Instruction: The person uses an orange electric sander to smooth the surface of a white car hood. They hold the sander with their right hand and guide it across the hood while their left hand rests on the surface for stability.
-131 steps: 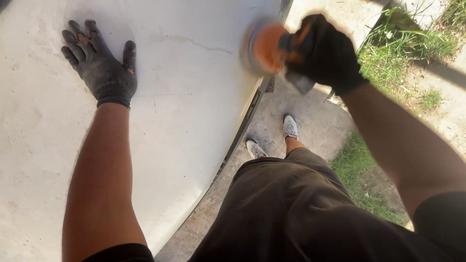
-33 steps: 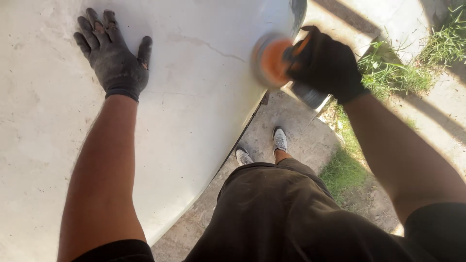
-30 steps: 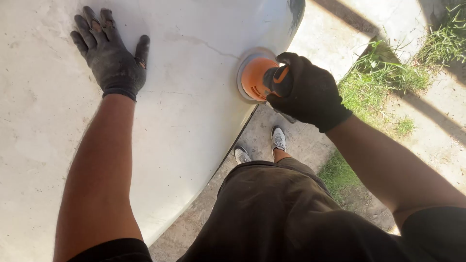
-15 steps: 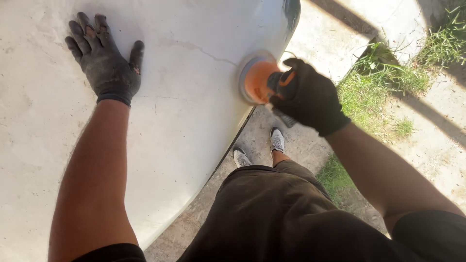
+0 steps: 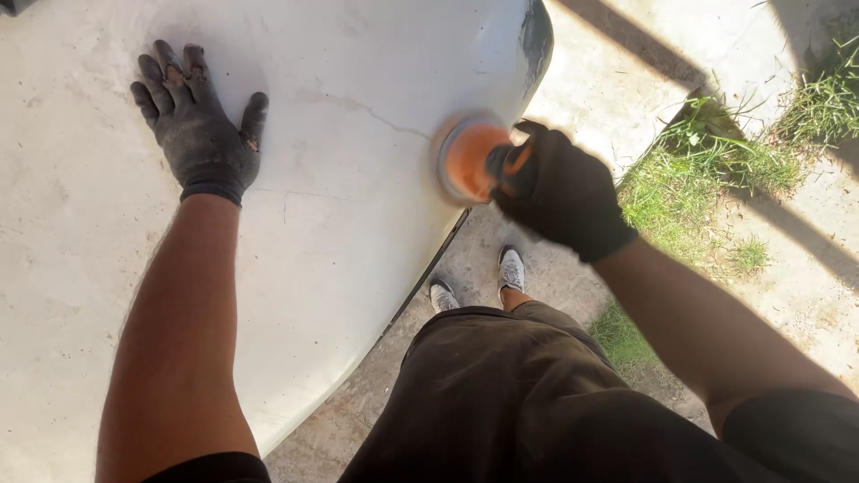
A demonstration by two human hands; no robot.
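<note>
A person's gloved right hand [image 5: 562, 199], right of centre in the frame, is wrapped tight around a small sander whose round orange sanding disc [image 5: 470, 159] presses flat against the edge of a large, pale curved panel [image 5: 340, 259]. The disc sits just to the left of the gripping fingers, touching the panel near its dark, worn upper tip. The gloved left hand [image 5: 199, 127], in the upper left of the frame, lies flat on the same panel with fingers spread wide, holding nothing and bracing against the surface; its glove is torn at the fingertips. The right hand is the nearer one to the disc; the left rests well apart from it, across the panel's broad face. A thin crack [image 5: 358, 105] runs over the panel between the two hands, ending close to the disc. The panel's long edge slants from the upper centre down toward the lower left. Below, grey shoes [image 5: 511, 268] stand on concrete paving [image 5: 617, 85], with grass [image 5: 716, 174] at the right.
</note>
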